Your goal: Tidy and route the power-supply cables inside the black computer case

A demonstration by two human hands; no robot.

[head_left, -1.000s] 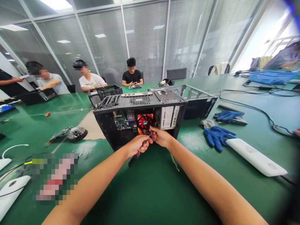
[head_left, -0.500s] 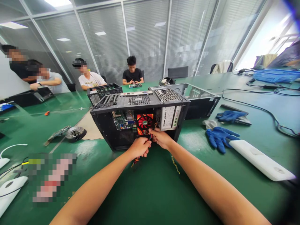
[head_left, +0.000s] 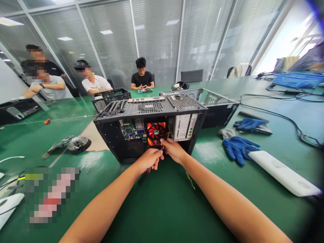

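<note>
A black computer case (head_left: 152, 116) stands on the green table with its open side facing me. Inside it are a green circuit board (head_left: 130, 129), a red and orange fan (head_left: 156, 132) and a power supply (head_left: 185, 127) with a white label. In front of the fan, my left hand (head_left: 151, 158) is closed on a bundle of coloured cables, whose ends hang below it. My right hand (head_left: 171, 148) pinches cables just beside it, close under the power supply. A yellow and black cable (head_left: 190, 180) dangles below my right wrist.
Blue gloves (head_left: 238, 148) and a white power strip (head_left: 285, 172) lie at right. Another case (head_left: 220, 113) stands behind. At left lie a round metal part (head_left: 79, 144) and cardboard (head_left: 97, 135). Several people sit or stand across the table; a blue basket (head_left: 298, 80) is far right.
The view has shifted slightly. My hands stay at the fan with the cables. At the far left, the standing person appears further right, behind the seated one.
</note>
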